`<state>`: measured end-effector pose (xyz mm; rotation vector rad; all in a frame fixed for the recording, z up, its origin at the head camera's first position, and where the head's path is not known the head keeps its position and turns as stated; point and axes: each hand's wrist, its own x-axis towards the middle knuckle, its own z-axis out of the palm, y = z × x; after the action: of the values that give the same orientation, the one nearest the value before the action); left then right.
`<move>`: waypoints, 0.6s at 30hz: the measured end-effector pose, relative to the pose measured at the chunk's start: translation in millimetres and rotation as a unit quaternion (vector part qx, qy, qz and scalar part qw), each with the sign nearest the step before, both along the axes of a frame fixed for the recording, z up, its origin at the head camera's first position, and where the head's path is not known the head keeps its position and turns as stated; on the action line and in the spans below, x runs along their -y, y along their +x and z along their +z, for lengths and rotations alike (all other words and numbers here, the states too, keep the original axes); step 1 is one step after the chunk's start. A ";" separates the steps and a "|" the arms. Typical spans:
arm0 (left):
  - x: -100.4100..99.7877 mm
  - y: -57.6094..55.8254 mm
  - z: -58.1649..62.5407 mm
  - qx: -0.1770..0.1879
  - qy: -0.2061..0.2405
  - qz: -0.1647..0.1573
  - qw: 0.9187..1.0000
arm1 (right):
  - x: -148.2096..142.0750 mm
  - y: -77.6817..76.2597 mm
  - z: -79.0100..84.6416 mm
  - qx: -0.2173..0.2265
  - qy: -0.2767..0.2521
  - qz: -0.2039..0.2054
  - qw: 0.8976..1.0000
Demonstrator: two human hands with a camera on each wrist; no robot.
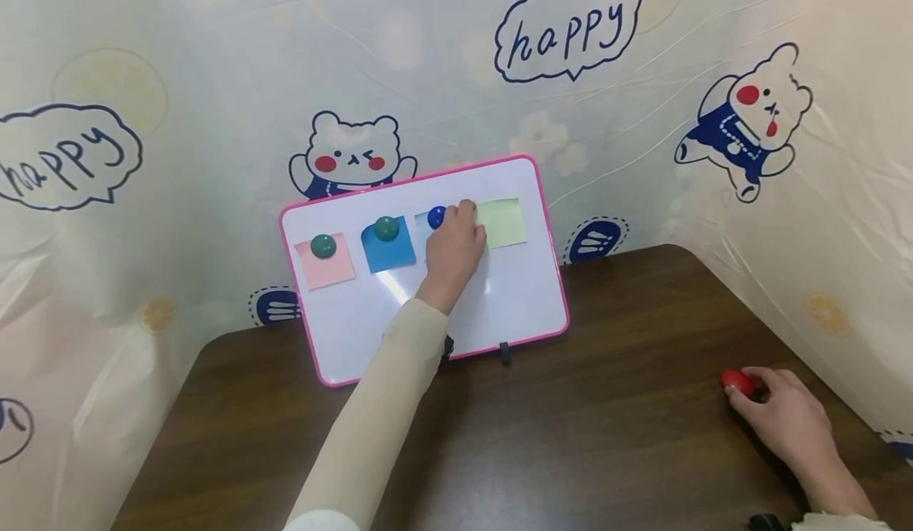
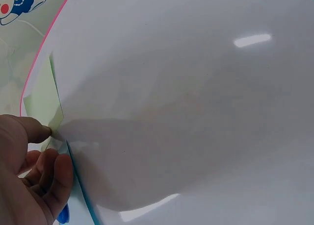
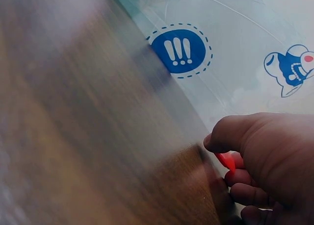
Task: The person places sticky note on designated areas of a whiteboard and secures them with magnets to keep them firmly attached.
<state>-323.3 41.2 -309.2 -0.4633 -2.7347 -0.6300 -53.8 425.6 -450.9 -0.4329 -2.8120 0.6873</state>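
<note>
A whiteboard [image 1: 371, 329] with a pink frame leans at the back of the table. My left hand [image 1: 456, 246] is at its upper right, pinching the left edge of a light green paper note [image 1: 505, 223]; in the left wrist view the thumb lies on that note [image 2: 43, 100]. Beside the fingers, a blue round magnet [image 1: 437, 217] sits on a light blue note [image 1: 422, 228], which my hand partly covers. Over the table's right side, my right hand [image 1: 788, 416] pinches a red round magnet [image 1: 737, 382] between thumb and fingers.
Farther left on the board, green round magnets [image 1: 323, 246] sit on a pink note [image 1: 328, 273] and a blue note [image 1: 388, 255]. Dark stand feet [image 1: 505, 353] support the board on the brown table [image 1: 571, 420]. A printed curtain [image 1: 442, 55] hangs behind.
</note>
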 end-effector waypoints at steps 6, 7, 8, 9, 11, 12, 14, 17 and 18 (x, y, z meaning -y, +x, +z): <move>4.4 0.8 -3.2 -0.008 0.003 -0.007 1.000 | 1.0 -0.4 1.3 -0.002 0.003 0.000 1.000; 4.8 0.7 -3.8 -0.008 0.004 -0.008 1.000 | 1.2 -0.5 1.4 -0.002 0.002 -0.001 1.000; 5.1 0.8 -4.4 -0.008 0.005 -0.008 1.000 | 1.2 -0.6 1.6 0.000 0.002 -0.001 1.000; 5.3 0.9 -5.0 -0.009 0.005 -0.009 1.000 | 1.3 -0.7 1.7 0.003 0.001 -0.001 1.000; 5.7 1.4 -6.3 -0.010 0.006 -0.010 1.000 | 1.6 -0.7 1.7 0.006 -0.001 -0.001 1.000; 5.9 1.6 -6.9 -0.010 0.006 -0.010 1.000 | 1.8 -0.6 1.5 0.006 -0.002 -0.001 1.000; 6.3 2.2 -8.1 -0.012 0.007 -0.011 1.000 | 2.1 -0.3 1.3 0.007 -0.004 -0.001 1.000; 7.0 2.6 -9.8 -0.013 0.004 -0.014 1.000 | 2.5 0.6 1.1 0.003 -0.003 -0.001 1.000; 7.2 2.5 -10.3 -0.014 0.003 -0.016 1.000 | 2.5 0.8 1.3 0.002 -0.003 -0.001 1.000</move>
<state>-320.7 34.1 -319.5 -0.5109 -2.7039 -0.6337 -53.0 423.1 -449.5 -0.4384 -2.8135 0.6960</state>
